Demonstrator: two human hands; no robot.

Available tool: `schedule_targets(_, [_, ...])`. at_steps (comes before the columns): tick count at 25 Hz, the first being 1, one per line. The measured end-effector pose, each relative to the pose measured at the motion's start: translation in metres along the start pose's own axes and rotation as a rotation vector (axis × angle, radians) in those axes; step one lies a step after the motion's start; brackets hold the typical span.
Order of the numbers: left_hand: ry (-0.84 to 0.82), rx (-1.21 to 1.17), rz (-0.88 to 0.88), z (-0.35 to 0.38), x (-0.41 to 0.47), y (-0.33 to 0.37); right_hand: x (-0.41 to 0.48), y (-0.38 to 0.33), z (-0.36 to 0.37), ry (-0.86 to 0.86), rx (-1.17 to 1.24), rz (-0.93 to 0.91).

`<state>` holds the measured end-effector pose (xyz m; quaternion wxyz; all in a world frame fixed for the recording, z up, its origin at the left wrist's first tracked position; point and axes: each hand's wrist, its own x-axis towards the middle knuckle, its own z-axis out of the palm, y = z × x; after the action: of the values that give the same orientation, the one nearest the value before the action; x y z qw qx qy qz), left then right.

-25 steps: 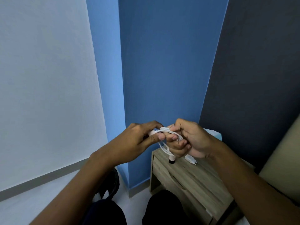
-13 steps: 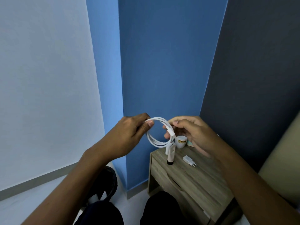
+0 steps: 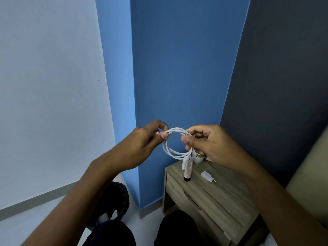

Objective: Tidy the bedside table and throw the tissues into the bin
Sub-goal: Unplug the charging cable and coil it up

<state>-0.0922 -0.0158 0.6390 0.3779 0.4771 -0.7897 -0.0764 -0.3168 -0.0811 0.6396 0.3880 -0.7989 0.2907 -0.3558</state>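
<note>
**Cable coiled and held clear of the desk; tissues not yet dealt with**

Compared with a second ago, the white cable (image 3: pixel 174 148) is seen opened out from a tight bundle into a round coil of several turns, and both hands are raised slightly higher above the desk (image 3: pixel 221 197). The left hand (image 3: pixel 142 148) is closed on the coil's upper left, pinched between thumb and fingers (image 3: pixel 164 135); the right hand (image 3: pixel 209 144) is closed on the upper right side. The coil hangs between them, above the desk's far left corner and not touching it.

It is judged that the winding is nearly finished and that setting the coil down is the step in hand (no loose tail is visible, though part of the coil is hidden behind the right hand).

On the desk, a white tube with a black cap (image 3: pixel 187 170) is standing upright near the left edge, a white charger plug (image 3: pixel 208 176) is lying just to its right, and a small white cup (image 3: pixel 199 156) is partly hidden behind the right hand.

No tissues can be identified. A dark bin (image 3: pixel 115 201) is seen on the floor left of the desk, largely covered by the left forearm.
</note>
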Motion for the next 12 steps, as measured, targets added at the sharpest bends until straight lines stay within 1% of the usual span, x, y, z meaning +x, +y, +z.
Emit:
schedule_targets(3, [0.012, -0.021, -0.004, -0.006, -0.002, -0.002, -0.001, 0.001, -0.004, -0.019, -0.102, -0.031])
schedule_targets(8, [0.072, 0.111, 0.04, -0.007, -0.001, -0.007, -0.001, 0.002, -0.006, -0.05, -0.239, -0.052])
schedule_targets(12, [0.132, 0.115, -0.03, -0.008, -0.002, -0.015, 0.0, 0.008, -0.006, -0.004, -0.259, -0.066])
